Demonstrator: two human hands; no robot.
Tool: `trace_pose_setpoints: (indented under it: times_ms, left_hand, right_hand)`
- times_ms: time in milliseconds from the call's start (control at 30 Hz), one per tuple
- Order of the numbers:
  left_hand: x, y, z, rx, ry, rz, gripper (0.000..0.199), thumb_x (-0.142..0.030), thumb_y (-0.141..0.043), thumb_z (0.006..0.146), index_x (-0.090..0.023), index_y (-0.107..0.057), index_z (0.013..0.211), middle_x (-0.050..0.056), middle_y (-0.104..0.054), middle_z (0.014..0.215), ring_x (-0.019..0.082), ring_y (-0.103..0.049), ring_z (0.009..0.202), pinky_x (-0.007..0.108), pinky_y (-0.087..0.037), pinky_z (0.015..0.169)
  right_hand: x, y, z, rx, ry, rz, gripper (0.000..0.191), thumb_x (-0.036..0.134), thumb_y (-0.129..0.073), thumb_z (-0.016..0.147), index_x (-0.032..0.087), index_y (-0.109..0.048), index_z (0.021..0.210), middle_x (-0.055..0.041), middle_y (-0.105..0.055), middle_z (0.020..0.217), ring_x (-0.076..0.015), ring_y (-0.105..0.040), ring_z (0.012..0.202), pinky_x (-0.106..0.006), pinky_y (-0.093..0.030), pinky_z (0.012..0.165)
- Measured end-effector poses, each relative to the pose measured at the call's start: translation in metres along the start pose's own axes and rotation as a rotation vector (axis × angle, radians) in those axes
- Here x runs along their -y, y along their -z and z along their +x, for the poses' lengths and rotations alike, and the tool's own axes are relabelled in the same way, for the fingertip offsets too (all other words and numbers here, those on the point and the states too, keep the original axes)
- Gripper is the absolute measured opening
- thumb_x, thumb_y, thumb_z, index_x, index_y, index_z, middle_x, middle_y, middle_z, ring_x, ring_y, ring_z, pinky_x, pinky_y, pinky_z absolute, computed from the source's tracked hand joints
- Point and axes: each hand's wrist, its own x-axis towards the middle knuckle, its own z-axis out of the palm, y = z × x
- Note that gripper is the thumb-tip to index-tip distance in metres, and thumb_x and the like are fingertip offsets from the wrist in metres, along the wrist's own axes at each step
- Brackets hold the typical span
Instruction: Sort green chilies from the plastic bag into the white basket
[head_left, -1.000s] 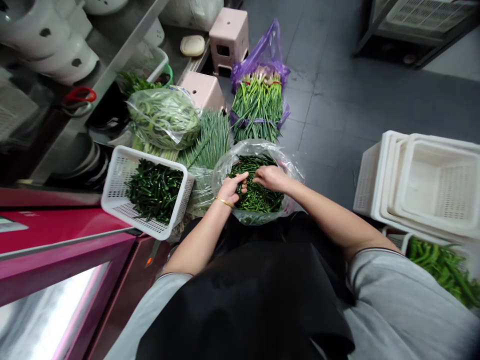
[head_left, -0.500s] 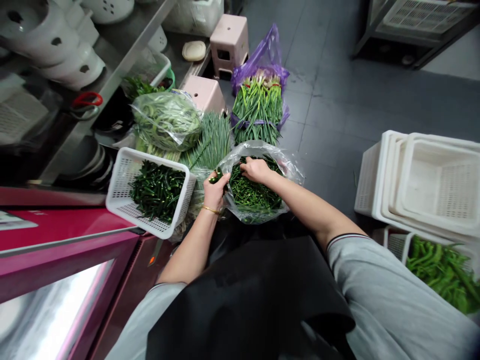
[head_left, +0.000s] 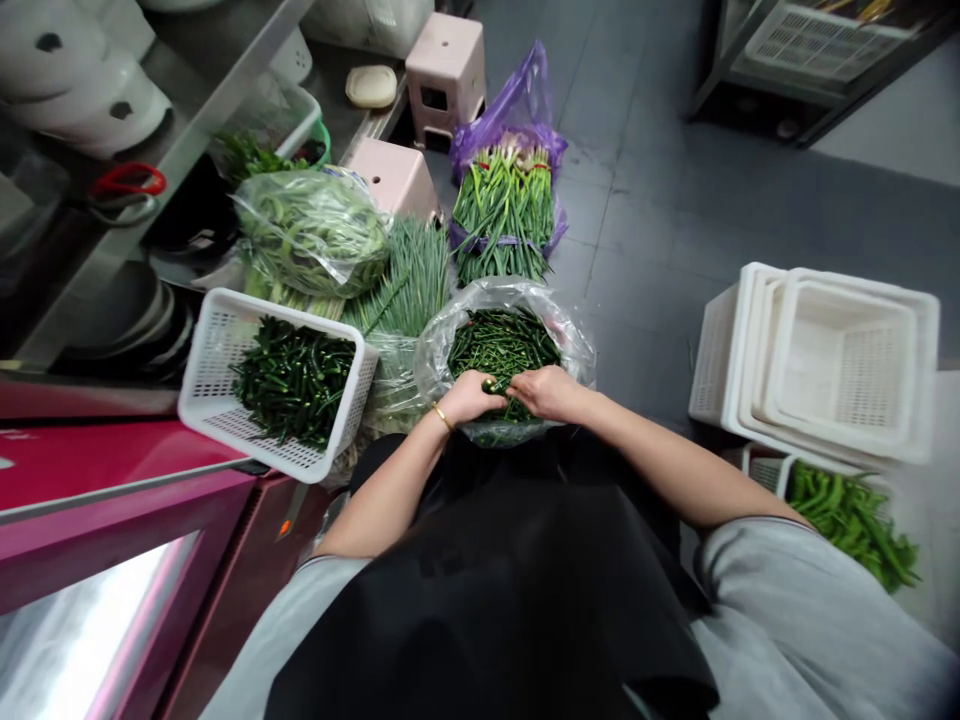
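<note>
A clear plastic bag (head_left: 431, 350), its mouth open, holds a heap of thin dark green chillies (head_left: 504, 340). Over the near part of this heap, my left hand (head_left: 474, 398) is closed around a few green chillies (head_left: 495, 385). My right hand (head_left: 550, 393) meets it from the right, fingers pinched together at the chillies; what it grips is too small to make out. To the left stands a white basket (head_left: 196, 375) with dark green chillies (head_left: 292, 380) in it.
Bagged greens (head_left: 315, 230), long green stalks (head_left: 412, 270) and a purple bag (head_left: 517, 100) of scallions lie beyond. Pink stools (head_left: 446, 70) stand behind. Stacked white baskets (head_left: 840, 360) and light green peppers (head_left: 851, 520) are at the right.
My right hand has drawn back from the heap toward me and now meets my left hand. My left hand has moved right, from the bag's left edge to over its near part. The view has shifted slightly.
</note>
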Motion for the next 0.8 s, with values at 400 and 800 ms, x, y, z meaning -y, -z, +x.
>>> trace_pose_setpoints:
  times_ms: [400, 800]
  left_hand:
    - [-0.002, 0.03, -0.004, -0.314, 0.076, -0.472, 0.022, -0.026, -0.071, 0.06, -0.013, -0.066, 0.077, 0.002, -0.064, 0.07, 0.015, -0.057, 0.067, 0.026, -0.044, 0.066]
    - [0.002, 0.025, 0.004, -0.191, -0.265, 0.024, 0.02, -0.02, -0.069, 0.064, -0.017, -0.061, 0.083, 0.002, -0.062, 0.08, 0.017, -0.055, 0.076, 0.03, -0.044, 0.075]
  right_hand:
    - [-0.056, 0.014, 0.077, -0.02, -0.325, -0.417, 0.027, 0.026, -0.05, 0.089, 0.014, -0.068, 0.106, -0.0165, -0.064, 0.11, -0.0243, -0.065, 0.092, -0.029, -0.047, 0.072]
    - [-0.032, 0.013, 0.019, -0.004, 0.089, 0.256, 0.031, 0.033, -0.038, 0.097, 0.013, -0.06, 0.089, -0.0006, -0.059, 0.064, -0.0119, -0.055, 0.056, -0.026, -0.044, 0.06]
